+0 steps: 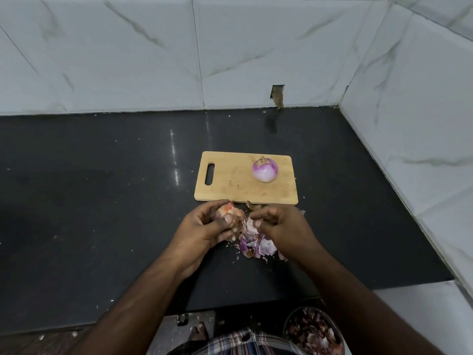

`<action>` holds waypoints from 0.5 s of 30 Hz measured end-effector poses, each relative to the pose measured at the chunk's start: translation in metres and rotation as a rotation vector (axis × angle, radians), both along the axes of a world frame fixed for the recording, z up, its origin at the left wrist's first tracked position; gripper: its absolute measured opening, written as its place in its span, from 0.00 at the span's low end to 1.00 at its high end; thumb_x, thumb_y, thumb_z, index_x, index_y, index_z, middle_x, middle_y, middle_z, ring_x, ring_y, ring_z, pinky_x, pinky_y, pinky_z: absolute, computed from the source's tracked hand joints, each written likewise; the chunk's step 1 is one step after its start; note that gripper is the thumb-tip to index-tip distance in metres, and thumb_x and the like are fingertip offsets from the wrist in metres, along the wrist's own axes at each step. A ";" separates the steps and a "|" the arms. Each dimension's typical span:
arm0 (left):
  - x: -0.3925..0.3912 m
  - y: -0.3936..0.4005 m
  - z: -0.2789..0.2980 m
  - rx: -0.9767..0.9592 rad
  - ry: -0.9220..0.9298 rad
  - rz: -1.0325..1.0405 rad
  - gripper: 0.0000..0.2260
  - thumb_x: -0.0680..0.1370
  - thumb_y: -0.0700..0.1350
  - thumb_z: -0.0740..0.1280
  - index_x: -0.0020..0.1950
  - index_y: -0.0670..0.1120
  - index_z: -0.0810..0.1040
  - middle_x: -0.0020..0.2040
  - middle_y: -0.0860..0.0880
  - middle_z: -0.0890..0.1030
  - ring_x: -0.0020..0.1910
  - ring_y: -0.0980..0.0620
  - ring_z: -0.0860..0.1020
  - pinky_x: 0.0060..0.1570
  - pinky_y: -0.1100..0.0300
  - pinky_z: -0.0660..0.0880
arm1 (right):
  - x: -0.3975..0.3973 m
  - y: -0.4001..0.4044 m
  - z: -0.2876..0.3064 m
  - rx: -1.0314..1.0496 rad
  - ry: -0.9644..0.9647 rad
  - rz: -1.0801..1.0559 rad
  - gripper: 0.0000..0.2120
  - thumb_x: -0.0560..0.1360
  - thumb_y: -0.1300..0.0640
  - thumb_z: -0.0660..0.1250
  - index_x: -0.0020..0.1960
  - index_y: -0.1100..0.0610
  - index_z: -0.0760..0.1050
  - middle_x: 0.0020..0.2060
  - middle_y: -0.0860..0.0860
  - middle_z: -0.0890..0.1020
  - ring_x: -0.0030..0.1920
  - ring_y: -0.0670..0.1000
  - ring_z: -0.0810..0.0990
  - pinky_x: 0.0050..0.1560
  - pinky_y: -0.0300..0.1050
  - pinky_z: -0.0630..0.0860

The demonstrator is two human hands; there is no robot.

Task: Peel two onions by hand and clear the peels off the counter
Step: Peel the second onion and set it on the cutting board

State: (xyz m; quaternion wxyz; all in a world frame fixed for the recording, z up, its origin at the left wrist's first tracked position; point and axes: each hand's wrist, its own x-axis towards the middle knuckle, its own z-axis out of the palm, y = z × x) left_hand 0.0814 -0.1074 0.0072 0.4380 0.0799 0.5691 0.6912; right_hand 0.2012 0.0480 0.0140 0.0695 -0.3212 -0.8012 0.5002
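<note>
A peeled purple-white onion (265, 169) sits on the wooden cutting board (230, 185). Just in front of the board my left hand (204, 230) grips a second onion (227, 212) that still has orange-brown skin on it. My right hand (281, 229) is close beside it, fingers curled and pinching a strip of peel (249, 226) that hangs from that onion. A pile of purple and white peels (258, 245) lies on the black counter (102, 201) below and between my hands.
Marble-look tiled walls stand behind and to the right of the counter. A round metal bin (314, 331) holding peels sits on the floor at lower right, below the counter's front edge. Small peel scraps dot the counter near the board.
</note>
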 end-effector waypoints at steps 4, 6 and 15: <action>-0.001 -0.002 -0.002 0.028 -0.054 -0.021 0.22 0.71 0.38 0.72 0.65 0.42 0.78 0.57 0.43 0.84 0.54 0.45 0.84 0.51 0.57 0.83 | -0.001 0.002 0.005 0.038 0.025 0.062 0.14 0.74 0.56 0.74 0.60 0.51 0.82 0.54 0.44 0.85 0.54 0.45 0.83 0.59 0.50 0.80; 0.001 -0.002 -0.002 0.041 -0.033 -0.039 0.22 0.71 0.38 0.72 0.65 0.42 0.78 0.55 0.44 0.85 0.53 0.46 0.83 0.52 0.56 0.82 | -0.005 -0.002 0.010 0.006 0.063 0.090 0.16 0.76 0.54 0.73 0.62 0.53 0.81 0.54 0.46 0.85 0.55 0.45 0.83 0.59 0.52 0.80; 0.002 -0.003 -0.009 -0.231 0.498 -0.074 0.22 0.68 0.38 0.80 0.57 0.54 0.81 0.51 0.56 0.85 0.52 0.56 0.82 0.55 0.55 0.80 | -0.016 -0.016 0.023 -0.217 0.061 -0.010 0.04 0.75 0.60 0.71 0.42 0.56 0.84 0.33 0.55 0.84 0.34 0.52 0.79 0.39 0.52 0.79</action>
